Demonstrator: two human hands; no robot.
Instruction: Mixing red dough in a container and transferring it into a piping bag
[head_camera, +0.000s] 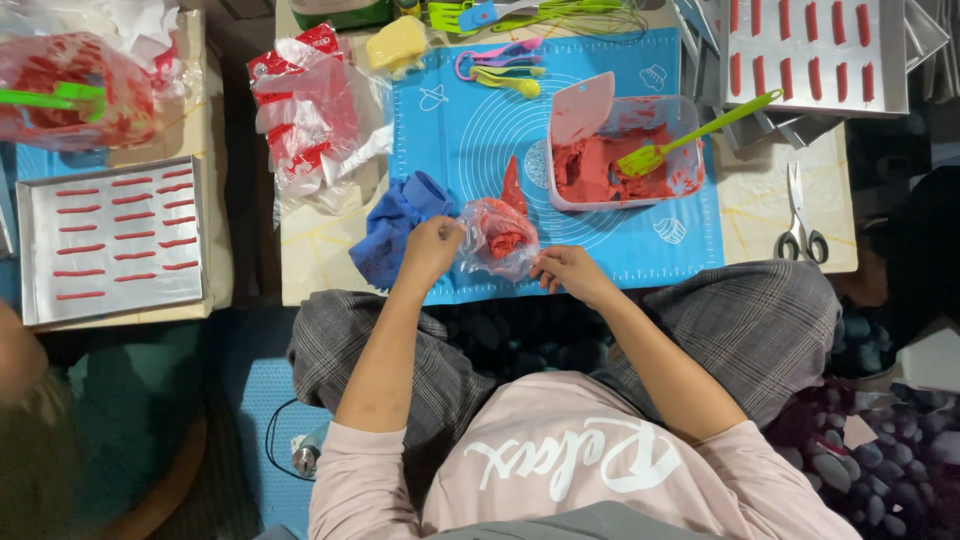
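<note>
Both hands pinch the clear piping bag (497, 237) of red batter lying between them on the blue mat (620, 250), left hand (432, 250) and right hand (568, 272) gripping opposite edges, seemingly to steady its open end.

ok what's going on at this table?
A seated person holds a clear piping bag of red batter over a blue silicone mat: the left hand grips its left side, the right hand its lower right edge. Behind it, a plastic tub of red batter holds a green spatula. A blue cloth lies beside the left hand. Two baking trays carry piped red strips; scissors lie to the right.
</note>
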